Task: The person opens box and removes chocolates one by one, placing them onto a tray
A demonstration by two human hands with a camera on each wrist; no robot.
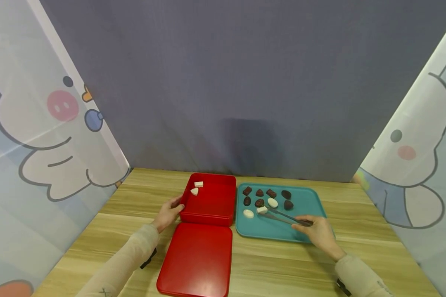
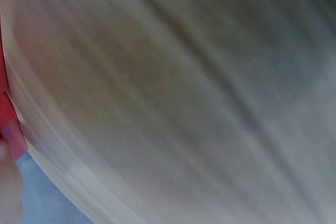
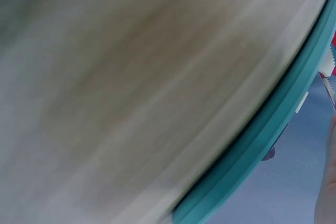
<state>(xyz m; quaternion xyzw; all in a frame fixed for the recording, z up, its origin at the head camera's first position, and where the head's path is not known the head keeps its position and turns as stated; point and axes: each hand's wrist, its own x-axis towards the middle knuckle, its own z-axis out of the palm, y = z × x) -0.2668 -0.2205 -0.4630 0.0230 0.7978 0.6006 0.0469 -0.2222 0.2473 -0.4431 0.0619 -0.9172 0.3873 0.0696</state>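
My right hand [image 1: 321,235] grips a pair of metal tongs [image 1: 288,216] above the teal tray [image 1: 301,236]. The tongs' tips are at a white rectangular chocolate [image 1: 262,210], and in the right wrist view their serrated tip [image 3: 326,80] meets a white piece [image 3: 327,62]. Around it on the tray lie several dark chocolates [image 1: 259,203] and two white oval ones, one being the nearer oval [image 1: 248,213]. My left hand [image 1: 168,213] holds the red box [image 1: 208,219] at its left wall, near the front corner. Inside that box are a white rectangular piece [image 1: 198,184] and a white rounded-triangular piece [image 1: 195,191].
A red lid [image 1: 197,260] lies flat in front of the box, close against it. Box and tray stand side by side on a wooden table [image 1: 275,268]. A grey curtain [image 1: 215,82] hangs behind, with cartoon-printed cloths [image 1: 33,123] at both sides.
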